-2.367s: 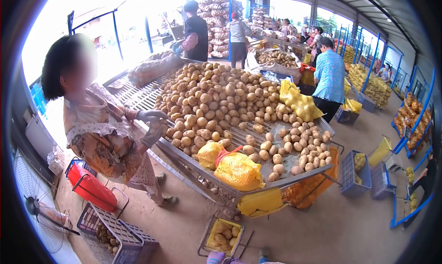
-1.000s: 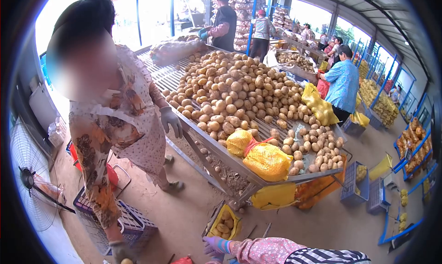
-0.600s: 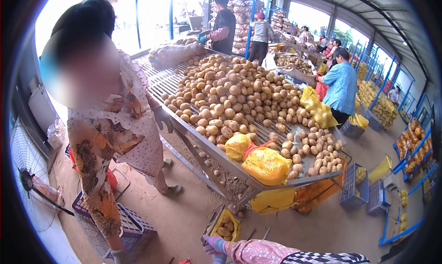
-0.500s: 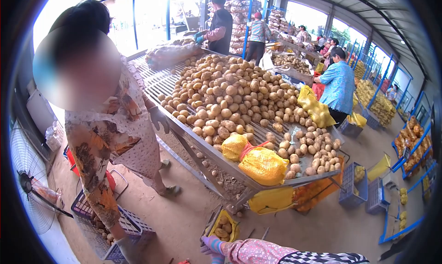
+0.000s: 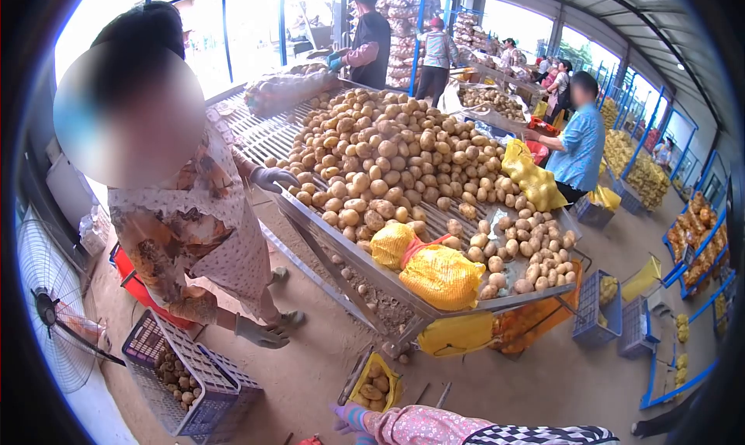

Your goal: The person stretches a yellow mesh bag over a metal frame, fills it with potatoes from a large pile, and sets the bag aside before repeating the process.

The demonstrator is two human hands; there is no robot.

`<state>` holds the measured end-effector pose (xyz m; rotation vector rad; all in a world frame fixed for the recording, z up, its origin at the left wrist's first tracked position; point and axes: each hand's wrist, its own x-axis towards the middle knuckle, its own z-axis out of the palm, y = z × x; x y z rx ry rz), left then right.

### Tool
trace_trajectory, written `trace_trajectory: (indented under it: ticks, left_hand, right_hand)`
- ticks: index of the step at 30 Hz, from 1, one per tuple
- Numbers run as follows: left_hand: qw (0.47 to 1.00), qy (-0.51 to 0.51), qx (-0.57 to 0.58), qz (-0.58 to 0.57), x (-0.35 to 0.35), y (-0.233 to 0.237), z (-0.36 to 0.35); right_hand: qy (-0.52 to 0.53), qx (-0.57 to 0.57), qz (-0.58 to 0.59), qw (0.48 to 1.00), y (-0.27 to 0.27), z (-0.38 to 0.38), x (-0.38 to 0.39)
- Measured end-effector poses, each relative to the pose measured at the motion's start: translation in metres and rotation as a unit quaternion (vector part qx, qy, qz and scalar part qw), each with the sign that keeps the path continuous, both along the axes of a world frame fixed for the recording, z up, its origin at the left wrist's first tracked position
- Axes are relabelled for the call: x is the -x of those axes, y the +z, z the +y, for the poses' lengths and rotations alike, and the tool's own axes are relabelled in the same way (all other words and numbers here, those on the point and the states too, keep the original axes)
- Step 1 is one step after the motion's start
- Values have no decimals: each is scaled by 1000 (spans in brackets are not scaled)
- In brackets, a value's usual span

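Note:
My right hand [image 5: 351, 417], in a purple and blue glove below a pink floral sleeve, is at the bottom, with its fingers stretched to the left. It is right by the lower edge of a small crate lined with a yellow mesh bag [image 5: 396, 385], which holds several potatoes [image 5: 375, 389]. Of my left hand [image 5: 365, 439], only a bluish bit of glove shows at the bottom edge; its fingers are hidden.
A slatted metal table [image 5: 403, 294] carries a heap of potatoes [image 5: 388, 154] and a tied yellow mesh bag [image 5: 441, 277]. A co-worker [image 5: 206, 235] stands left, near a grey crate [image 5: 190, 418]. Blue crates [image 5: 596, 321] and a fan [image 5: 58, 305] stand at the sides.
My right hand has shifted slightly left and down. The co-worker at left has lifted one gloved hand out of the crate and put the other on the table edge. Another person at right has turned.

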<state>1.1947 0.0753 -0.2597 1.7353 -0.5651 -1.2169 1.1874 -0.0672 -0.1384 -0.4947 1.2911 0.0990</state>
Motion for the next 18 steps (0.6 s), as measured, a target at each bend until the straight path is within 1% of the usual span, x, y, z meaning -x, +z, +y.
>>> trace_trajectory:
  ticks: [1,2,3,4,5,6,8,10,12,14,15,17,18]
  left_hand:
    - [1000,10,8,-2,-6,-1,-10]
    - [999,26,31,-6,-15,4,-39]
    - [998,38,52,-7,-21,10,-65]
    - [997,45,60,-6,-24,21,-75]
    - [997,48,58,-2,-23,21,-70]
    - [998,50,49,3,-19,21,-54]
    - [998,52,17,11,-13,18,-10]
    - [998,59,-1,17,-11,15,18]
    - [997,67,-5,23,-11,9,30]
    - [997,76,-10,29,-8,4,41]
    - [996,78,-13,29,-11,4,47]
    - [995,89,-16,32,-11,4,58]
    - [995,93,-16,34,-10,4,59]
  right_hand:
    - [5,-23,-7,1000,-4,-3,-5]
    - [15,-1,-13,1000,-17,-15,-13]
    - [1,-16,-30,999,-30,-17,-18]
    - [-18,-44,-44,998,-50,-1,-21]
    - [-119,-35,-30,992,-63,1,-37]
    - [-124,-45,-27,991,-81,4,-33]
    - [-229,-92,-75,966,-46,-6,-23]
    - [-252,-101,-76,959,-32,-2,-28]
    - [-272,-98,-81,954,-36,0,-37]
    - [-338,-119,-112,927,-37,6,-44]
    - [-341,-123,-114,925,-36,7,-46]
    - [-294,-149,-151,932,-42,7,-46]
    - [-296,-149,-152,931,-46,6,-42]
